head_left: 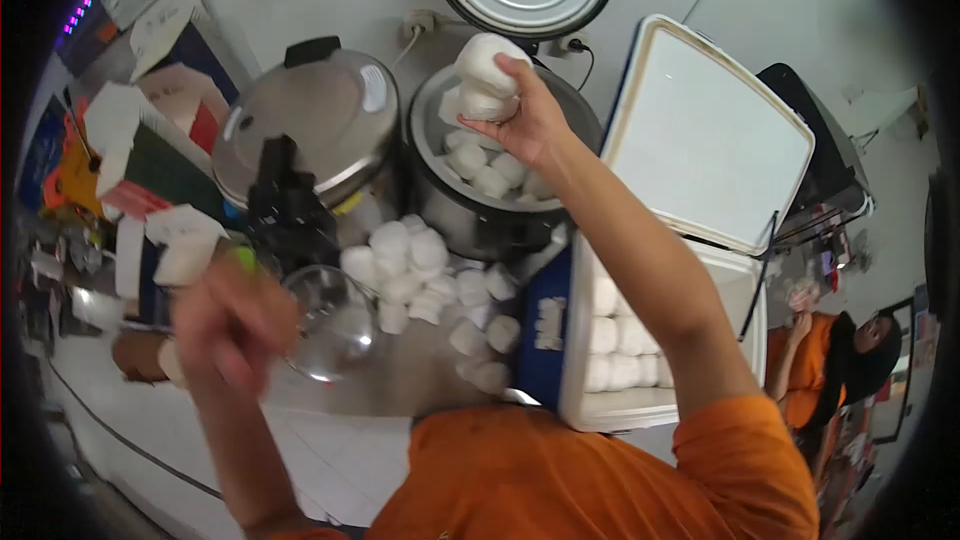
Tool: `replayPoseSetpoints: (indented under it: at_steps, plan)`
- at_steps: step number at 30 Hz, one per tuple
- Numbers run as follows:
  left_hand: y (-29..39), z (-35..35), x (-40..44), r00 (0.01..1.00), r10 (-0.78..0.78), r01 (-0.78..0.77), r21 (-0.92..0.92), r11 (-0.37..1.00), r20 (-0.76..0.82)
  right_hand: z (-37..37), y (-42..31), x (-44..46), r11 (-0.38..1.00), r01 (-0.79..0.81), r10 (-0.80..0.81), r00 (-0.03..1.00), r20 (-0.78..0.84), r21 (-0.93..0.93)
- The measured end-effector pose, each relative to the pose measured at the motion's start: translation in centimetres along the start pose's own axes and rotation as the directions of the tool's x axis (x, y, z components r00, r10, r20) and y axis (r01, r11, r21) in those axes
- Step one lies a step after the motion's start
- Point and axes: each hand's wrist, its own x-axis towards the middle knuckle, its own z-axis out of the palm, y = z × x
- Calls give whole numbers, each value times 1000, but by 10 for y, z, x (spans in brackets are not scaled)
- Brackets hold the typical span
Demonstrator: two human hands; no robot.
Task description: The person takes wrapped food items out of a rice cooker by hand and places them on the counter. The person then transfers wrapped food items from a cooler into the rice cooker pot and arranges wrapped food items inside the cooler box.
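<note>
My right hand [525,120] holds white rounded bundles [490,70] over an open round cooker [440,190], its fingers wrapped round them. More white bundles [490,175] lie inside the cooker. On the left, my left hand [237,325] is raised and blurred, beside a clear round bowl [332,325]; its fingers look curled, but what they hold, if anything, is smeared. A pile of white bundles [400,265] rests on the metal counter [385,375] below the cookers. To the right, an open blue and white cooler box [570,340] holds rows of white bundles [620,335].
A closed round cooker [310,125] stands left of the open one. The cooler's raised lid [715,130] leans at the right. Open cartons [165,155] crowd the left. A black object [285,205] stands before the closed cooker. Another person [825,360] is at the far right.
</note>
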Motion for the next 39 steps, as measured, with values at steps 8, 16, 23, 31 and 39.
replayPoseSetpoints:
  at_steps: [8, 16, 23, 31, 39]
  plan:
    - [-79, -77, -143, 867, -356, 281, -246, 928, -349, -95, 50, 165, 749, -300, 110, 936, -336, -591]
    - [-116, -124, -165, 803, -562, 528, -198, 826, -199, -106, 64, 164, 800, -464, 361, 879, -311, -380]
    - [-130, -122, -148, 856, -514, 488, -241, 839, -56, -98, 34, 165, 254, -546, 16, 828, -561, -799]
    - [-127, -87, -129, 833, -550, 538, -144, 831, -57, -193, 82, 215, -450, -344, -46, 930, -364, -824]
    - [-140, -32, -108, 862, -481, 498, -90, 863, 162, 30, -55, -82, -26, 315, 182, 935, 306, -949]
